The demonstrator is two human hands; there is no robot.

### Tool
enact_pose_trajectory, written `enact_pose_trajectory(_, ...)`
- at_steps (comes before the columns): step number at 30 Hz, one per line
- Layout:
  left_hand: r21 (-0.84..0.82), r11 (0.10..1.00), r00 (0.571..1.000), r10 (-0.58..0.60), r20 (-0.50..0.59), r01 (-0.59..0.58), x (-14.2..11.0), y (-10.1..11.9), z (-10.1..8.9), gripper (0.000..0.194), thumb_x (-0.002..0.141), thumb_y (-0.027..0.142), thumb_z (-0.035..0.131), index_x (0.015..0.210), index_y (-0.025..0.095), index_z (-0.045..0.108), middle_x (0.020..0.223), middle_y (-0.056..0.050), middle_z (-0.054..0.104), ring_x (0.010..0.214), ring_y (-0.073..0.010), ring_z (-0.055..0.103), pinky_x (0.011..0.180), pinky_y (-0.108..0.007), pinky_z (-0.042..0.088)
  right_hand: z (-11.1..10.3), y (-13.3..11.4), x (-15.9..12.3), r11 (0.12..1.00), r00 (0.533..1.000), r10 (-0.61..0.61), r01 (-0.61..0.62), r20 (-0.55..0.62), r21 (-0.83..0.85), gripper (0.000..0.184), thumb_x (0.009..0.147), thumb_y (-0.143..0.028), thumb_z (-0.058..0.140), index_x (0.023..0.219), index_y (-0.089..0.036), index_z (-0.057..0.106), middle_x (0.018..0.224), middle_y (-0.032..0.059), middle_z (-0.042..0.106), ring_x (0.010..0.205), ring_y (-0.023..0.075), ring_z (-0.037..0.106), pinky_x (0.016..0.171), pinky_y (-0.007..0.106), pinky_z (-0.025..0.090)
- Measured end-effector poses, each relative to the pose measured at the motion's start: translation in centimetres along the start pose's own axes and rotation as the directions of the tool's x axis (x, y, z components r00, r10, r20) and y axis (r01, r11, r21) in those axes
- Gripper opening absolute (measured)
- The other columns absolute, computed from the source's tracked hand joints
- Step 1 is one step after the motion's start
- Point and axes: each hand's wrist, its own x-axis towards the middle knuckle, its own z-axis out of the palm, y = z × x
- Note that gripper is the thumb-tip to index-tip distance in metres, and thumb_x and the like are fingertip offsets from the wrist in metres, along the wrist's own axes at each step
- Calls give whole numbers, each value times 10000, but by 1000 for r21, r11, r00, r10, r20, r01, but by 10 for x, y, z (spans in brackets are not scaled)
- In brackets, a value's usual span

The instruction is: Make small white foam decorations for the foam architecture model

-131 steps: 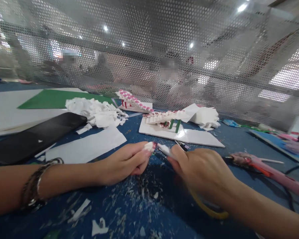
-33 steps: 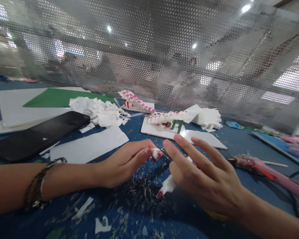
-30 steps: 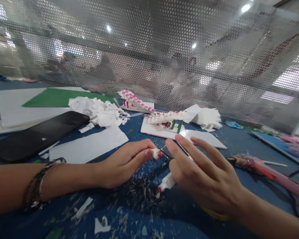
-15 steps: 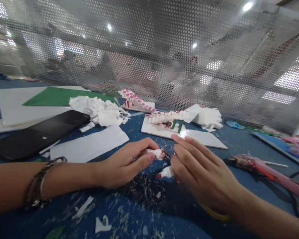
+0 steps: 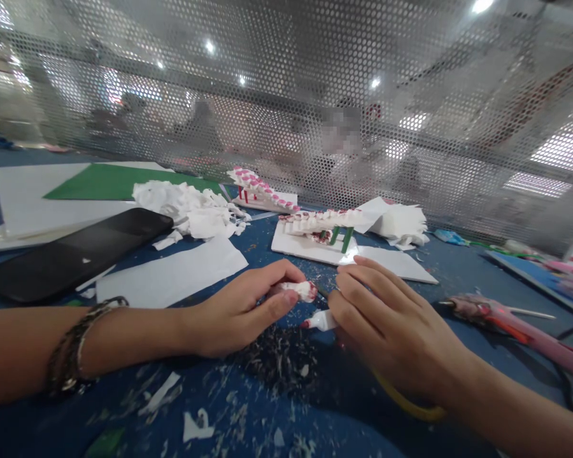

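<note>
My left hand [image 5: 248,307] pinches a small white piece [image 5: 300,291] with dark red on its right end, between thumb and fingertips. My right hand [image 5: 396,324] is closed round a thin dark-tipped tool [image 5: 323,292]; its tip points at the red end, a small gap away. Most of the tool is hidden by the fingers. Below the tip, a white tube [image 5: 321,320] with a red nozzle sticks out from under my right hand; whether that hand holds it too, I cannot tell.
Beyond the hands stands a white model with green posts [image 5: 315,236], and behind it a pink-dotted one [image 5: 262,191]. Torn white paper [image 5: 186,207] and a black phone [image 5: 83,251] lie left. A pink glue gun [image 5: 516,327] lies right. A perforated metal screen [image 5: 286,95] rises behind.
My right hand has shifted slightly, its fingers curling in more, and the tool's tip has drawn back from the red end. My left hand stays nearly still.
</note>
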Motion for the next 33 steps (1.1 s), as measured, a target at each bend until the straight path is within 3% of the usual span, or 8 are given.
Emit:
enact_pose_trajectory(4,1,1000,1000,-15,12,15,0,-1,-1,146,845,233,318,876,162,442,720,20,469,627,-98,431,592,-188,360,-1,0,2,997,999,45,-47,31,54,181,829,-160,385,734,-132,536,715,64,578,743,177,511,809,358,420)
enact_pose_trajectory(7,-2,1000,1000,-27,11,27,0,0,-1,136,850,222,322,888,162,437,740,16,471,652,-99,432,613,-186,360,0,-2,4,996,995,75,-77,60,34,248,842,-181,358,663,-150,527,618,40,551,629,158,492,672,296,417)
enact_pose_trajectory(13,0,999,999,-50,-4,50,0,0,0,155,852,249,318,911,164,433,748,6,463,658,-108,431,603,-200,368,-1,-2,5,989,985,149,-147,85,-33,306,845,-211,341,563,-188,456,479,-10,460,451,128,402,473,253,272)
enact_pose_trajectory(23,-35,997,998,-62,6,63,2,-3,2,147,854,238,308,915,163,419,725,13,437,623,-98,404,585,-207,359,-4,-5,5,977,977,196,-188,82,-96,324,846,-205,315,538,-199,414,388,-39,419,340,99,360,416,254,203)
enact_pose_trajectory(28,-174,982,997,-75,1,74,2,-3,5,120,850,222,298,937,166,357,643,39,393,551,-85,381,537,-203,354,-6,-5,6,980,979,187,-182,81,-76,331,852,-211,297,541,-200,408,384,-41,416,337,92,377,413,250,208)
enact_pose_trajectory(33,-245,959,989,-131,63,143,4,-4,6,192,859,197,285,1049,171,281,535,66,414,476,-76,418,457,-187,321,-4,-2,7,973,968,223,-213,112,-94,316,834,-177,304,538,-195,413,386,-37,437,323,91,395,399,246,209)
